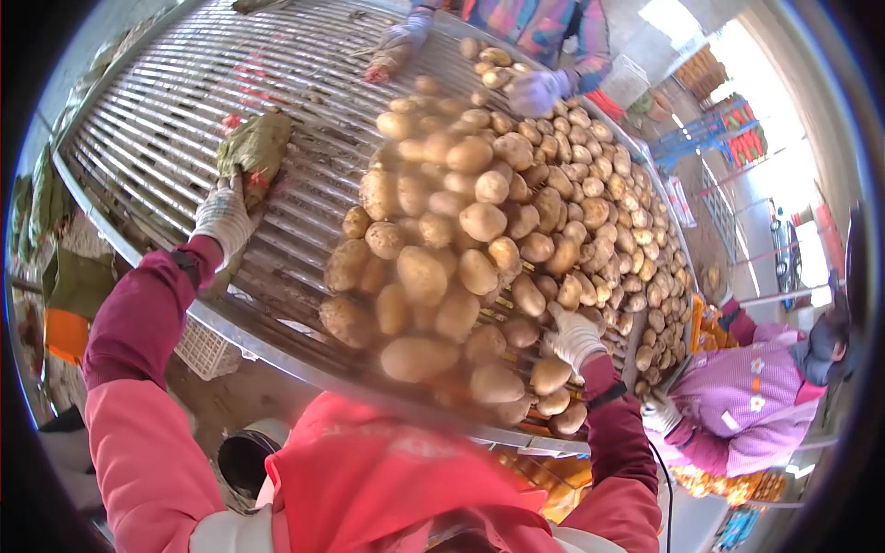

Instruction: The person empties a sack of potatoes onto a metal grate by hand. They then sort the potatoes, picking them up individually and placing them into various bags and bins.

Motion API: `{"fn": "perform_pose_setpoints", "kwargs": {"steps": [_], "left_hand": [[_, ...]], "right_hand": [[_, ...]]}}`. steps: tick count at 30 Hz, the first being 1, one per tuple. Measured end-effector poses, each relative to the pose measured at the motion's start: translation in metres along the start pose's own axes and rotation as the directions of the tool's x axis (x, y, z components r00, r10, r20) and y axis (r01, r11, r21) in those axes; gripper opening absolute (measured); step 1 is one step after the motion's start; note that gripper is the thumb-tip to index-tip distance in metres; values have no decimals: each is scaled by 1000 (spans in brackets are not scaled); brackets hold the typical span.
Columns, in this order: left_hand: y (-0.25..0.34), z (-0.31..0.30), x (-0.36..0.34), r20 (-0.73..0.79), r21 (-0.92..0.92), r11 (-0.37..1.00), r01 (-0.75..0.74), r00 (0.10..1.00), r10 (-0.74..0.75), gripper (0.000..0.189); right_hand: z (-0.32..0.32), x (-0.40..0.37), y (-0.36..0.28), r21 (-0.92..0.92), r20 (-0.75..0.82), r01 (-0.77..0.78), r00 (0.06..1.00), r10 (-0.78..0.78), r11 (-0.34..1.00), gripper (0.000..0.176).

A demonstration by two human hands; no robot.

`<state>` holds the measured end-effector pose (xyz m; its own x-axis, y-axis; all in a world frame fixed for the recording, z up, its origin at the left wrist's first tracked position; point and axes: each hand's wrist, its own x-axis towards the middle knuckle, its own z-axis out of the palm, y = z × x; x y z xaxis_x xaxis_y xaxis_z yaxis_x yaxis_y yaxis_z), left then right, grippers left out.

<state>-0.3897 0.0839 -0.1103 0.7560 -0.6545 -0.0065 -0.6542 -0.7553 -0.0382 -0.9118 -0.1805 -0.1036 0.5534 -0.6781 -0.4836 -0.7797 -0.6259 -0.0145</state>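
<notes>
Head view, quick pass. The fingers of my left hand (pixel 221 214), in a white knit glove, lie against the lower end of a crumpled green sack (pixel 255 146). They look half curled, but I cannot tell if they actually pinch it or only press on it. My right hand (pixel 573 336), also gloved, has its fingers spread and loose. It rests flat on the potatoes (pixel 461 240) at the near edge of the heap and grasps nothing.

The sack lies at 9 o'clock from the heap, just apart from it, on the bare bars of the roller table (pixel 157 120). The potatoes cover the table from centre out to 3 o'clock, piled thick and blurred at 6 o'clock near my chest.

At 12 o'clock a co-worker's gloved hands (pixel 535 92) rest on the far potatoes. At 4 o'clock a person in a purple jacket (pixel 737 405) stands at the table end.

Risks, as I judge them:
- Sack cloth or a glove fingertip could catch between the bars, because both sit right on them.
- Potatoes at the near rim could spill over the edge, since the heap is deep there and my right hand only rests on it.
</notes>
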Motion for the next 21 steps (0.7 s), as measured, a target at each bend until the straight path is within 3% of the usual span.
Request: {"fn": "perform_pose_setpoints", "kwargs": {"steps": [1, 2, 3, 4, 5, 6, 8, 9, 10, 11, 13, 16, 17, 19, 20, 21], "left_hand": [[-2, 1, 0, -25, -17, 999, -33, 999, 33, 92], [-1, -1, -1, -23, -29, 999, -30, 999, 29, 91], [-2, -2, -2, -21, -37, 999, -30, 999, 29, 90], [-5, 4, 1, -26, 21, 999, -29, 999, 30, 91], [-3, 0, 0, -11, 6, 1000, -25, 1000, 25, 91], [-3, -1, 0, -14, -3, 1000, -22, 1000, 22, 91], [-6, 1, 1, 14, 15, 1000, -26, 1000, 26, 91], [-6, 0, 1, 5, -25, 999, -28, 1000, 28, 92], [-10, 3, 2, -4, -25, 999, -42, 999, 42, 93], [-13, 8, 4, -16, -23, 998, -59, 998, 58, 93], [-14, 10, 4, -36, -48, 998, -45, 998, 43, 88], [-10, 3, 1, 15, -56, 998, -20, 1000, 20, 90], [-10, 1, 3, 46, -72, 997, -12, 999, 15, 91], [-15, 10, 5, -28, -9, 999, -46, 999, 46, 92], [-20, 16, 8, -55, 41, 997, -58, 997, 60, 90], [-18, 7, 8, 16, 11, 999, -45, 999, 45, 89]], "right_hand": [[-13, -3, -9, -91, 137, -39, 989, 51, 995, 61], [-32, 2, -21, -246, 200, 26, 979, 24, 969, 54], [-45, 12, -38, -265, 70, -50, 995, 71, 963, 52], [-65, 21, -55, -212, -90, -41, 996, 22, 976, 47], [-80, 24, -70, -10, -300, 28, 954, -30, 1000, 44], [-81, 39, -79, 58, -602, 274, 777, -185, 960, 47], [-99, 78, -118, 97, -726, 488, 631, -274, 867, 55], [-87, 116, -122, 193, -693, 561, 659, -293, 805, 57], [-77, 129, -149, 312, -675, 431, 728, -121, 847, 58], [-71, 138, -162, 287, -712, 342, 701, -40, 895, 53], [-59, 140, -168, 250, -708, 354, 702, -79, 901, 46], [-61, 97, -164, 192, -596, 369, 780, -191, 910, 38], [-52, 86, -162, 29, -605, 347, 752, -260, 937, 37], [-33, 64, -157, -290, -600, 276, 693, -399, 916, 35], [-31, 42, -154, -291, -658, 285, 634, -407, 913, 39], [-24, 31, -147, -216, -622, 209, 724, -300, 954, 44]]}}
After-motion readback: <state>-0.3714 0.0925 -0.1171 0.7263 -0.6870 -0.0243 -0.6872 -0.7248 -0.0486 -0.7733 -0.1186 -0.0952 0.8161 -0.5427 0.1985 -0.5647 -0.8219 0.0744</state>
